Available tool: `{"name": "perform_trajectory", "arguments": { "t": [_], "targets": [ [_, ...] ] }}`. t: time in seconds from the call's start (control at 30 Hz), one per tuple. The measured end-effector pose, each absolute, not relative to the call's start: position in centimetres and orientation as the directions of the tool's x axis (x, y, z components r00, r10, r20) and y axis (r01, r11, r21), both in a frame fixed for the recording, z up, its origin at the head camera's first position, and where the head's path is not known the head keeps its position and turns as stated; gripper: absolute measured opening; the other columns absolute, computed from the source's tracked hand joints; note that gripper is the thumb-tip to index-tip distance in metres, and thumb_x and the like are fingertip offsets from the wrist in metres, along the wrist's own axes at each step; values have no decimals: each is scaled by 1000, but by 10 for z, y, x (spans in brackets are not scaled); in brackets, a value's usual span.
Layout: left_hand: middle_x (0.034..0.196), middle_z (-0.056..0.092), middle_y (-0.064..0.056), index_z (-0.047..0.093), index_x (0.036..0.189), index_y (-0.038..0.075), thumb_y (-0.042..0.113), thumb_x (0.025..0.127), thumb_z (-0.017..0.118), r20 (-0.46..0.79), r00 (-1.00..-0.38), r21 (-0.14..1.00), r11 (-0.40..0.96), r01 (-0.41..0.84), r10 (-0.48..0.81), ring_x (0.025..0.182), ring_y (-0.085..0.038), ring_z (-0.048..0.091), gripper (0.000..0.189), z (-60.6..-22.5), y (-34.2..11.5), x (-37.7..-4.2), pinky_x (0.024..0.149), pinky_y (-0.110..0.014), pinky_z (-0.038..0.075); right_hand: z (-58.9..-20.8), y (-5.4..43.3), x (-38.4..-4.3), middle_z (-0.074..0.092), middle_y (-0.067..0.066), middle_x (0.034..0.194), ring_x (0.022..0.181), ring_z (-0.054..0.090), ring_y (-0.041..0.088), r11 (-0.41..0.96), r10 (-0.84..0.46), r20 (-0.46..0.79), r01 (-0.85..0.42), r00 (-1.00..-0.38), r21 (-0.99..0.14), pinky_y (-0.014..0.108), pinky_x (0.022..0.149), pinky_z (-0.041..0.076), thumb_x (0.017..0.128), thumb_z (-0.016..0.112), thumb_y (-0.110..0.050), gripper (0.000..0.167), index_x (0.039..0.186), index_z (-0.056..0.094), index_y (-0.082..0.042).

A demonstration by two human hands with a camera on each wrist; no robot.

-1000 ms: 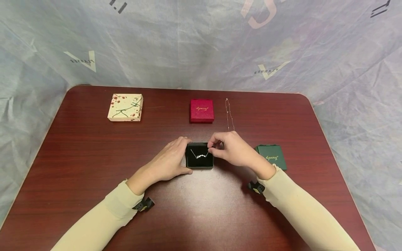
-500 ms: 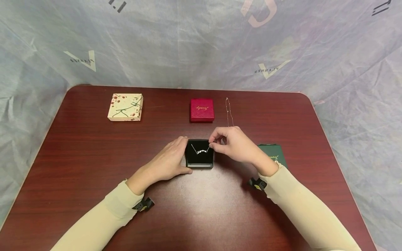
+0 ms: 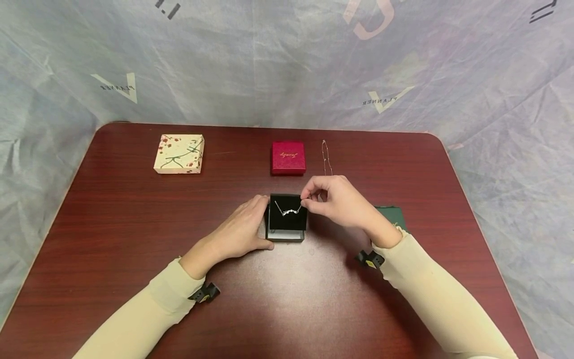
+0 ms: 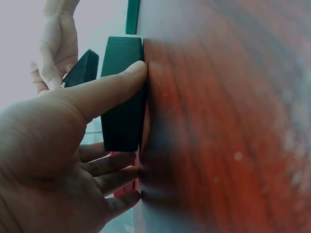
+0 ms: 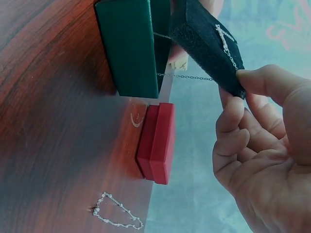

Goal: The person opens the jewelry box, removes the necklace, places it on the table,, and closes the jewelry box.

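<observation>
My left hand (image 3: 237,229) grips the dark green jewelry box base (image 4: 119,121), thumb along the near side and fingers around the far side. A black padded insert (image 3: 287,223) is tilted up out of the base, its near edge over a pale interior. My right hand (image 3: 338,204) pinches the insert's right corner between thumb and fingertips. Across the insert's face lies a silver necklace (image 3: 290,212) with a curved row of stones. In the right wrist view, the necklace's chain (image 5: 187,77) runs from behind the insert down into the base.
The green box lid (image 3: 391,215) lies right of the base, partly hidden by my right forearm. Behind are a red jewelry box (image 3: 288,157), a loose necklace (image 5: 120,204) and, at the back left, a cream floral box (image 3: 179,153). A printed cloth (image 3: 255,65) hangs behind the table.
My right hand has moved up and away from me, raising the insert with its necklace out of the base and exposing the pale interior. The left hand has stayed on the base.
</observation>
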State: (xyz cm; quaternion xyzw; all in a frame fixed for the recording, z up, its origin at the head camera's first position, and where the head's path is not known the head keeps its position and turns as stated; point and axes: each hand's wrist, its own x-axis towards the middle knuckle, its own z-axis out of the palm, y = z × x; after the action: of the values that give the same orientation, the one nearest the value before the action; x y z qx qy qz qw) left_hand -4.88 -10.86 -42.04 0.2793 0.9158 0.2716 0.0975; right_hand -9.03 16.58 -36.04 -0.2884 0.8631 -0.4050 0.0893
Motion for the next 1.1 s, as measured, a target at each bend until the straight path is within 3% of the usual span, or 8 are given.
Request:
{"name": "perform_trajectory", "arguments": {
  "t": [0.17,0.33,0.53,0.73,1.1],
  "targets": [
    [145,51,-20,40,153,-6,38,68,102,-24,-826,573,684,450,564,137,-34,50,114,-420,-109,-49,118,-52,37,-360,166,-91,66,-7,79,73,59,14,492,-567,88,-423,-819,-761,26,65,47,92,79,-6,11,94,76,-16],
    [147,49,-18,41,153,-4,47,70,100,26,-849,641,643,419,527,139,-33,48,113,-418,-113,-49,118,-50,38,-359,166,-91,66,-6,79,73,58,15,475,-572,90,-418,-816,-774,30,65,48,92,79,-5,12,94,76,-16],
    [131,59,-12,52,141,2,39,83,93,105,-882,766,528,366,459,120,-28,57,80,-409,-117,-49,106,-44,48,-359,167,-92,66,-4,80,75,59,17,446,-572,92,-404,-815,-799,28,67,47,92,78,-4,10,94,76,-14],
    [118,66,-11,57,135,2,20,96,82,38,-916,899,388,206,400,98,-22,65,50,-397,-114,-47,84,-36,56,-358,168,-94,68,-2,82,77,60,18,435,-560,64,-359,-826,-826,28,68,49,92,78,-4,9,94,76,-12],
    [116,70,-16,62,128,-6,9,102,71,-89,-924,953,301,29,371,105,-25,70,31,-395,-110,-49,88,-31,57,-361,168,-100,68,2,85,79,61,20,418,-564,22,-309,-825,-854,27,71,50,92,77,-7,5,97,77,-7]
  ]
}}
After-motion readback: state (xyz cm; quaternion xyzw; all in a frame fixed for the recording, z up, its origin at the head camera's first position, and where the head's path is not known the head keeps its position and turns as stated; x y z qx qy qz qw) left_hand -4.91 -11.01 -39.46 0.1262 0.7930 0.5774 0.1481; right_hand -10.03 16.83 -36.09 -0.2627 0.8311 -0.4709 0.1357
